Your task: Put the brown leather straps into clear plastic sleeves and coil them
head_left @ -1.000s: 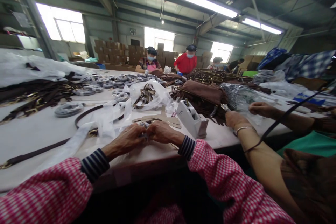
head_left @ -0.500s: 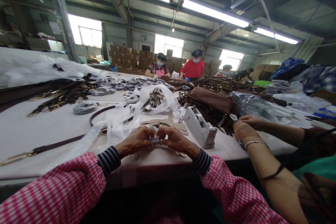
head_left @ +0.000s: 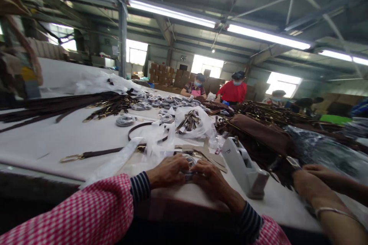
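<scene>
At the table's front edge my left hand (head_left: 169,171) and my right hand (head_left: 215,180) are close together, fingers curled. Between them is a small greyish coil (head_left: 189,159), gripped from both sides and mostly hidden by the fingers. A white tape dispenser (head_left: 243,166) stands just right of my right hand. Behind my hands are flat brown-beige strips (head_left: 205,151) and crumpled clear plastic film (head_left: 156,143). Left of them lies a dark brown strap (head_left: 105,152) with a gold-coloured metal clasp.
Several grey wrapped coils (head_left: 125,121) lie farther back, near a plastic bag (head_left: 205,128) of short strips. Brown straps (head_left: 66,103) are heaped at left, a brown bag (head_left: 260,132) at right. A co-worker's hands (head_left: 313,183) work at far right; other people stand across the table.
The view has swung left, so everything sits farther right in it. My hands stay together on the coil, with the fingers slightly shifted.
</scene>
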`<state>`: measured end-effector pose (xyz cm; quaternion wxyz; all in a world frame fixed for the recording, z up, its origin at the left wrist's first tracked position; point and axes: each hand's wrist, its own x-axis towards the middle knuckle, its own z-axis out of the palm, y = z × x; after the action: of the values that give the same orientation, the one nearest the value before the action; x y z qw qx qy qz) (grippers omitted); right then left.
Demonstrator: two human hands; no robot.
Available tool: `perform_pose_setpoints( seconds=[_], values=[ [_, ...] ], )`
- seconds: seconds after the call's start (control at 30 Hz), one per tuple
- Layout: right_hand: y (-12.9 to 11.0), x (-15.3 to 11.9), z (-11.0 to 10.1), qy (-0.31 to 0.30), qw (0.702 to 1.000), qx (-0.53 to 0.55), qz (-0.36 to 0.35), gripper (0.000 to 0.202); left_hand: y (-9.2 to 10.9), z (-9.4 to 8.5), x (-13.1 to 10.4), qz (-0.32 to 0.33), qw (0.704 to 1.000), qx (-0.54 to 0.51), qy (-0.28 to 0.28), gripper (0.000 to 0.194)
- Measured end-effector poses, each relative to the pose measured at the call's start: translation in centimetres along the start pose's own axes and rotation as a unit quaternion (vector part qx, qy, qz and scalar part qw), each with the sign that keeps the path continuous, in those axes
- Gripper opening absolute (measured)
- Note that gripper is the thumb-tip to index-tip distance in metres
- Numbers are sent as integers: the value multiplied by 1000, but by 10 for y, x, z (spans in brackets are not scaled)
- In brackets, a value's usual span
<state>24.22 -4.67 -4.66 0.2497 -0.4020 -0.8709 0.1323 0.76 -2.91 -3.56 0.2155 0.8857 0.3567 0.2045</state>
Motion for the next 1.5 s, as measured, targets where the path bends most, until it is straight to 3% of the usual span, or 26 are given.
perform_pose_setpoints(
  seconds=[0.27, 0.47, 0.57, 0.67, 0.77, 0.8, 0.9, 1.03, 1.17, 1.33, 1.5],
  values=[
    [8, 3, 9, -4, 998, 51, 23, 14, 18, 19, 10, -21, 995, 97, -2, 9],
    [1, 2, -12, -28, 983, 154, 99, 23, 23, 8, 6, -20, 998, 46, 32, 5],
    [0, 0, -33, 69, 951, 248, 174, 39, 21, -17, 1, -54, 995, -36, 76, 13],
    [2, 3, -43, 181, 923, 267, 210, 39, 11, -58, -5, -107, 977, -145, 115, 26],
    [6, 19, -37, 144, 961, 141, 187, 33, -1, -99, -15, -151, 943, -236, 180, 36],
    [7, 28, -33, 124, 974, 84, 172, 29, -4, -108, -19, -189, 899, -321, 233, 36],
    [13, 56, -28, 101, 983, -42, 147, 19, -8, -119, -30, -228, 821, -431, 296, 37],
    [35, 73, -36, 67, 977, -110, 168, 11, -8, -103, -35, -228, 778, -506, 293, 36],
    [55, 59, -42, 25, 968, -150, 198, 21, -11, -78, -26, -182, 760, -558, 278, 36],
    [59, 46, -34, 6, 963, -162, 217, 5, -20, -42, -11, -184, 743, -599, 234, 39],
    [56, 32, -36, 13, 967, -154, 201, 22, -28, -18, -11, -206, 719, -627, 215, 32]
  ],
)
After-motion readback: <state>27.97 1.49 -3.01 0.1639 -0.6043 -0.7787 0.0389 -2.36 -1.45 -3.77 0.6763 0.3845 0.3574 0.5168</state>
